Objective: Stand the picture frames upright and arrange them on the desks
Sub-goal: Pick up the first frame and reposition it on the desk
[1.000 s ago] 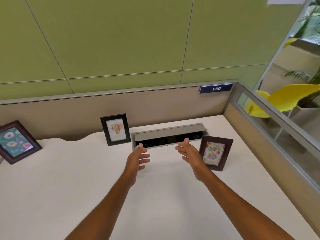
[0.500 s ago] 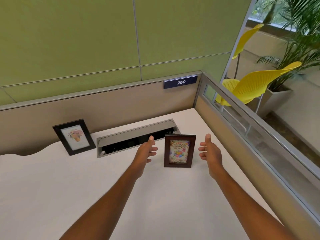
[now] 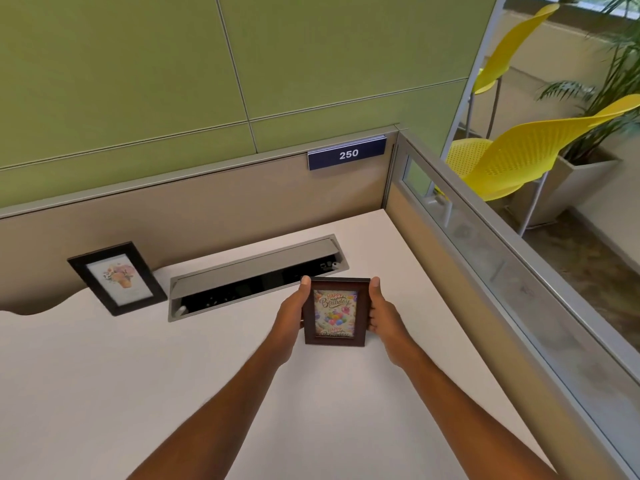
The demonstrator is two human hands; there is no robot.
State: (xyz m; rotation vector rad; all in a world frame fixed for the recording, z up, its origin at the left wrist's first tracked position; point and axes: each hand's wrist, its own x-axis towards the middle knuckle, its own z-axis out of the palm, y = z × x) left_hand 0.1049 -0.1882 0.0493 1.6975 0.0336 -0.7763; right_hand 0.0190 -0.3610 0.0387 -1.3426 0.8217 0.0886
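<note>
A dark brown birthday picture frame (image 3: 335, 312) stands upright on the white desk (image 3: 138, 393), just in front of the cable tray. My left hand (image 3: 290, 315) grips its left edge and my right hand (image 3: 381, 311) grips its right edge, thumbs at the top corners. A black flower picture frame (image 3: 117, 278) stands upright further left, leaning back near the beige partition.
An open grey cable tray (image 3: 256, 275) is sunk into the desk behind the held frame. Beige partitions (image 3: 460, 289) bound the desk at the back and right, with a "250" sign (image 3: 347, 154). Yellow chairs (image 3: 519, 157) and a planter stand beyond the glass.
Both hands, open on either side of the birthday frame half a second ago, have closed on its two edges. The view has swung right; a third frame at the left has left the picture.
</note>
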